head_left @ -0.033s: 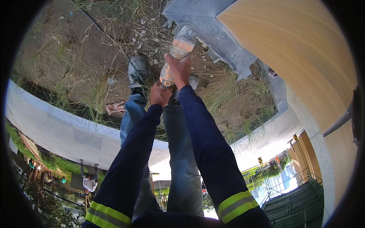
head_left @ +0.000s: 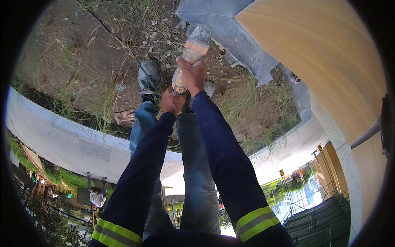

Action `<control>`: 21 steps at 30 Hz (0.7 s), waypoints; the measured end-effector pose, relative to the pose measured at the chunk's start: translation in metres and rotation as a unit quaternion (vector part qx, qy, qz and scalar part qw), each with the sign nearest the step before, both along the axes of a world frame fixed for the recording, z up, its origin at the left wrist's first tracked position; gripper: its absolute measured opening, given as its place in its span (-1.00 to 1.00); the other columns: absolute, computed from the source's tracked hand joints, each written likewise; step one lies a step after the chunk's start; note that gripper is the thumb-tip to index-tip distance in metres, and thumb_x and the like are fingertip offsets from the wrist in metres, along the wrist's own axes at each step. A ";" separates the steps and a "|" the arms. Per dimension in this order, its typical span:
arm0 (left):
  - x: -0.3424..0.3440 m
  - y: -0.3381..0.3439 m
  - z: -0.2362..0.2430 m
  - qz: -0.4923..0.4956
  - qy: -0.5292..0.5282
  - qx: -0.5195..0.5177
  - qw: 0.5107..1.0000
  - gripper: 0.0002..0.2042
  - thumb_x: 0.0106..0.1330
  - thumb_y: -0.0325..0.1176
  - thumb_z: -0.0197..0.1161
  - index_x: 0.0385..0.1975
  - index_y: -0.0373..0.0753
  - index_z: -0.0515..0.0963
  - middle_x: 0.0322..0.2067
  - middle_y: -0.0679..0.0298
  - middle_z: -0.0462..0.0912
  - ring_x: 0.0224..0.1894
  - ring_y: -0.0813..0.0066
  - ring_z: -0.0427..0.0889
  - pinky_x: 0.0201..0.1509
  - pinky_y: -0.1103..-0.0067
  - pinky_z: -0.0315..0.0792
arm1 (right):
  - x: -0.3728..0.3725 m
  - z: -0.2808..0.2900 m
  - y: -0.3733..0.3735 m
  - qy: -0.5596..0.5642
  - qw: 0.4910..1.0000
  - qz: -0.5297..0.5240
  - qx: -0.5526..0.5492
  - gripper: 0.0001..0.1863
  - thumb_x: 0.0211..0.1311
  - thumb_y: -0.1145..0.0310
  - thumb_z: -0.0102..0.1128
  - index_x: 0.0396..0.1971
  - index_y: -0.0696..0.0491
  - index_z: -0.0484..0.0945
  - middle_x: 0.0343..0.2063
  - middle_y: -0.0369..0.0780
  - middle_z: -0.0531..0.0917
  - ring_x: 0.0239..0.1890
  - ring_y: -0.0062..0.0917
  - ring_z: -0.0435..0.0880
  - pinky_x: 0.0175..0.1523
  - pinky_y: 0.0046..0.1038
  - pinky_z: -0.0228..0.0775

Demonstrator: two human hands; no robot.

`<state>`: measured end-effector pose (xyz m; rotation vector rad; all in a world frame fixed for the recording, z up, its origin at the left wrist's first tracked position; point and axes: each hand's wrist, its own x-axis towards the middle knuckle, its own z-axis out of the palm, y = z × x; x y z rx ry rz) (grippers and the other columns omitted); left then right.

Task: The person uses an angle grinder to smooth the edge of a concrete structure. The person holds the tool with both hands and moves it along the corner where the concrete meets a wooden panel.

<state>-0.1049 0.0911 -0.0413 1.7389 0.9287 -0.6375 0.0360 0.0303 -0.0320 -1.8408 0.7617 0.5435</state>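
I hold a dust-covered orange and grey angle grinder [head_left: 195,50] in both hands above the soil. My right hand [head_left: 193,75] is wrapped round the middle of its body. Behind it, my left hand [head_left: 172,101] is closed on the rear end. The guarded head points away from me, beside the grey stone slab [head_left: 242,43]; I cannot tell whether it touches the slab. The disc itself is not clearly visible. A dark cord [head_left: 108,31] runs over the ground toward my left shoe [head_left: 149,75].
Dry grass [head_left: 240,96] and stone chips [head_left: 154,35] are scattered over the soil. A crumpled work glove [head_left: 124,116] lies left of my legs. A curved pale kerb [head_left: 82,136] passes behind me. On the right rises a tan curved panel [head_left: 325,45]. A person [head_left: 98,197] stands in the distance.
The grinder and both hands have shifted very slightly to the left. My grip is the same.
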 end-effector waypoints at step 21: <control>0.027 0.000 -0.011 -0.032 0.040 0.028 0.998 -0.63 0.15 -0.20 0.40 -0.10 -0.27 0.71 -0.26 -0.13 0.76 -0.09 -0.17 0.72 -0.02 0.19 0.61 | 0.019 -0.014 -0.002 -0.028 0.998 -0.029 0.058 -0.27 0.03 0.22 0.53 0.09 0.22 0.30 -0.15 0.01 0.71 -0.16 -0.20 0.77 -0.02 -0.21 0.59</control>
